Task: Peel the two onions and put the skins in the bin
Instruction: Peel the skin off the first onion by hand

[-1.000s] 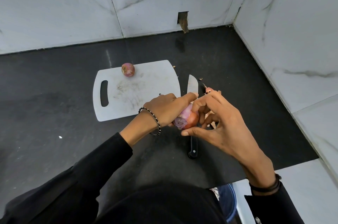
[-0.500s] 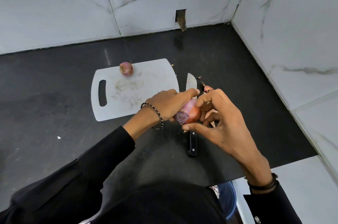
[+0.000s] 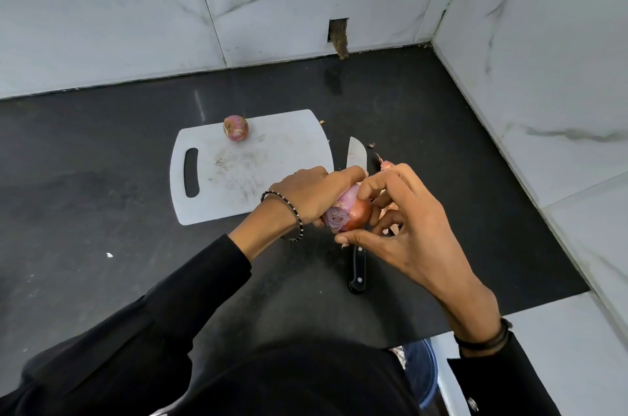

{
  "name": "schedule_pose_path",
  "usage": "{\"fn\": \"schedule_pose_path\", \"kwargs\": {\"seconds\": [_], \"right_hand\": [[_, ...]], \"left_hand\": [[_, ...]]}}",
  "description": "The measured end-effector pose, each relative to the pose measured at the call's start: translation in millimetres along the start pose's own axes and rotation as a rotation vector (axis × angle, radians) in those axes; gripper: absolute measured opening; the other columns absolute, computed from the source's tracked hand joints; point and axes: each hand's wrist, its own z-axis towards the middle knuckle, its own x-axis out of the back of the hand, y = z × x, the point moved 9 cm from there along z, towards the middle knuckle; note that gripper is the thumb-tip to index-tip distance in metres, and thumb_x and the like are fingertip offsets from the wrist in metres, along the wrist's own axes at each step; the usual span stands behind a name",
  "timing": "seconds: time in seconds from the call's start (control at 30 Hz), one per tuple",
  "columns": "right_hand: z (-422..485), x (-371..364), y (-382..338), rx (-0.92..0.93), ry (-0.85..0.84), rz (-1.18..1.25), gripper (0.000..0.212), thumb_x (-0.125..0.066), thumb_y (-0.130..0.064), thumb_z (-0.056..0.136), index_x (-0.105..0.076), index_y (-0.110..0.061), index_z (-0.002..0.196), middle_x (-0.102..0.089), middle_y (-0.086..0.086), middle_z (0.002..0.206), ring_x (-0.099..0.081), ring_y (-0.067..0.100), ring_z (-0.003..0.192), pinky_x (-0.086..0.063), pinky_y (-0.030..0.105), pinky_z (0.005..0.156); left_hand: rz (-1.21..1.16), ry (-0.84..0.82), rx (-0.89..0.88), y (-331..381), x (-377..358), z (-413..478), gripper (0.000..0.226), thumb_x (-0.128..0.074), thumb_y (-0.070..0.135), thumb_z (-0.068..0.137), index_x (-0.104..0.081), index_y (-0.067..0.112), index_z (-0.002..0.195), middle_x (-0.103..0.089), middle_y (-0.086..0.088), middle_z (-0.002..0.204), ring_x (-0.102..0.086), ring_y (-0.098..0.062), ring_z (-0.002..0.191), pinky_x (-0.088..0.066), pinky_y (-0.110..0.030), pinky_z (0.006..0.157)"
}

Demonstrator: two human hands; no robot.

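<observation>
Left hand (image 3: 311,193) grips 1 half-peeled onion (image 3: 348,213) above the black counter (image 3: 102,211), while the right hand (image 3: 399,211) pinches its skin with curled fingers. Onion 2 (image 3: 235,128) sits on the white cutting board (image 3: 244,177); a knife (image 3: 356,218) lies beneath the hands.

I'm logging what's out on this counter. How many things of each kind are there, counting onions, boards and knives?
Onions: 2, one held in both hands, one on the board
Cutting boards: 1, white
Knives: 1, black-handled, lying on the counter
Total: 4
Loose skin scraps lie beside the knife; too small to count.
</observation>
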Motion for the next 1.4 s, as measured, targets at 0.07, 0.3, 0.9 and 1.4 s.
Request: {"fn": "schedule_pose_path", "kwargs": {"seconds": [0.07,0.3,0.9,1.4], "right_hand": [[1.1,-0.5,0.7,-0.006,-0.006,-0.008,0.050,-0.092,-0.035,0.070,-0.060,-0.018,0.104,-0.047,-0.008,0.113,-0.060,0.019,0.088,-0.056,0.028,0.057],[2.9,-2.0,0.2,-0.001,-0.033,0.033,0.046,-0.094,-0.035,0.068,-0.059,-0.020,0.095,-0.049,-0.006,0.105,-0.058,0.020,0.082,-0.055,0.031,0.055],[-3.1,8.4,2.3,0.121,-0.058,-0.101,0.017,-0.071,-0.029,0.092,-0.077,-0.018,0.103,-0.063,-0.003,0.111,-0.065,0.017,0.100,-0.055,0.033,0.077],[-11.5,7.2,19.6,0.059,-0.203,-0.078,0.012,-0.070,-0.027,0.094,-0.074,-0.024,0.105,-0.064,-0.014,0.111,-0.064,0.016,0.107,-0.055,0.039,0.083]], "left_hand": [[0.002,-0.005,0.004,0.2,1.1,-1.3,0.029,-0.025,0.043,0.103,-0.052,0.033,0.099,-0.061,-0.005,0.071,-0.055,-0.015,0.050,-0.051,-0.033,0.073],[0.067,-0.032,-0.014,0.8,-2.6,-2.1,0.033,-0.028,0.046,0.102,-0.055,0.028,0.111,-0.062,-0.008,0.089,-0.053,-0.010,0.047,-0.049,-0.029,0.072],[-0.441,-0.129,0.192,-25.1,-23.0,9.2,0.062,-0.029,0.058,0.095,-0.062,0.011,0.073,-0.073,-0.015,0.071,-0.044,-0.018,0.042,-0.036,-0.024,0.051],[-0.627,-0.243,0.359,-44.5,-60.0,8.2,0.078,-0.030,0.073,0.086,-0.066,0.009,0.059,-0.055,-0.015,0.066,-0.031,-0.012,0.037,-0.027,-0.018,0.041]]}}
